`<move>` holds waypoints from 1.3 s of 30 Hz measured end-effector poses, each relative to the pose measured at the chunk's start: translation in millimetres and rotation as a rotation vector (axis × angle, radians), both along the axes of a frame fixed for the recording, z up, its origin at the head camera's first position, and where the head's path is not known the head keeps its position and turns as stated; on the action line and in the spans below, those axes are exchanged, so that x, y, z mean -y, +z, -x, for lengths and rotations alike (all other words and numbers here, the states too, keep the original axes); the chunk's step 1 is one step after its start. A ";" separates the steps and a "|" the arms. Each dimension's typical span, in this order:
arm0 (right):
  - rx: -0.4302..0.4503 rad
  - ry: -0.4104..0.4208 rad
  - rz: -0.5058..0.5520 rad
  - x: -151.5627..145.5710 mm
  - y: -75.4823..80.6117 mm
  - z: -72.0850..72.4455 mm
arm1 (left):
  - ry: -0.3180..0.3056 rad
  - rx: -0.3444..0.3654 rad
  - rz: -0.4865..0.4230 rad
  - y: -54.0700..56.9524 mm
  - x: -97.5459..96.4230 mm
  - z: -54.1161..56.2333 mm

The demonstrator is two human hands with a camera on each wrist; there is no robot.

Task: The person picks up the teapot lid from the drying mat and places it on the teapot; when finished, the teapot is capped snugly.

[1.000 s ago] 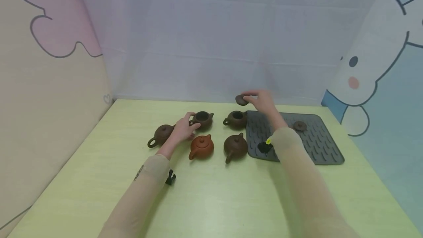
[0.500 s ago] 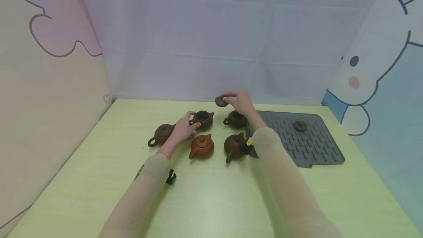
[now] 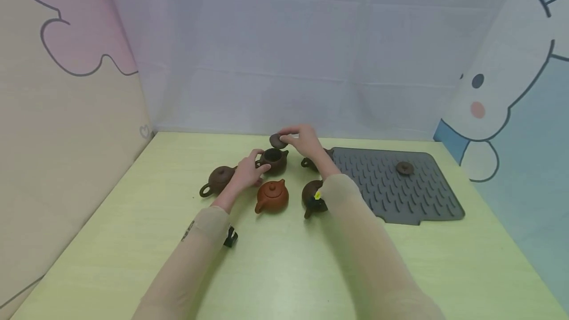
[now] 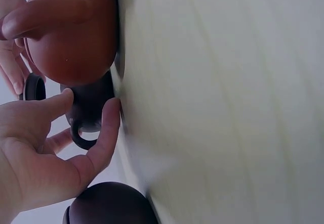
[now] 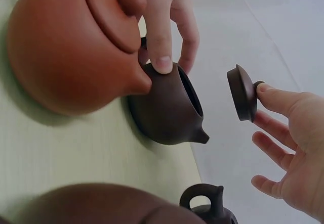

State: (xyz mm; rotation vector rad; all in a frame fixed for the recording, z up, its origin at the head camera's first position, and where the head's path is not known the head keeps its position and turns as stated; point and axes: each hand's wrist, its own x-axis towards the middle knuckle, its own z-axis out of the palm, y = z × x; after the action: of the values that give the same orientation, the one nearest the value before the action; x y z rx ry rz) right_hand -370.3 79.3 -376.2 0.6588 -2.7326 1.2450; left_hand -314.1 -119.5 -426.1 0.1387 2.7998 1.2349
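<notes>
At the back of the table, my left hand (image 3: 246,172) holds a dark brown teapot (image 5: 167,110) by its handle side, thumb and fingers around its body. This pot stands lidless, its round mouth facing up and its spout pointing right. My right hand (image 3: 306,143) pinches a dark teapot lid (image 5: 244,93) by its knob between thumb and finger, other fingers loosely bent. The lid hangs just above and behind the pot's mouth, tilted and apart from it. In the left wrist view, the lid (image 4: 34,87) shows edge-on past my left thumb.
An orange-brown lidded teapot (image 3: 272,197) stands in front of the held one. Left of it is a dark lidded teapot (image 3: 219,180). Two more dark teapots stand rightward, partly hidden by my right arm. A grey ridged mat (image 3: 431,199) carries another lid (image 3: 405,168).
My right hand has carried the lid leftward, from above the back right teapot to over the one my left hand holds. The left hand has stayed in place.
</notes>
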 end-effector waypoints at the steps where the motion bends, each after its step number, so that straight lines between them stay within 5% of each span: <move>1: 0.005 -0.001 -0.002 1.9 -0.9 -0.1 | -0.001 0.002 -0.005 0.1 0.0 -0.1; 25: 0.059 0.029 0.036 15.3 -21.4 -6.3 | -0.010 -0.013 0.034 1.5 1.1 -2.3; 39: 0.087 0.026 -0.079 18.8 -27.0 -5.3 | -0.014 -0.013 0.049 0.9 0.5 -1.8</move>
State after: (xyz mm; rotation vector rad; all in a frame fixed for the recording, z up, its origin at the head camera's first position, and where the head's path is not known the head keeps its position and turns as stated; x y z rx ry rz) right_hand -365.0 60.5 -403.3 0.6643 -2.8667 1.2037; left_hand -312.3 -119.9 -425.2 0.1638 2.8318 1.1656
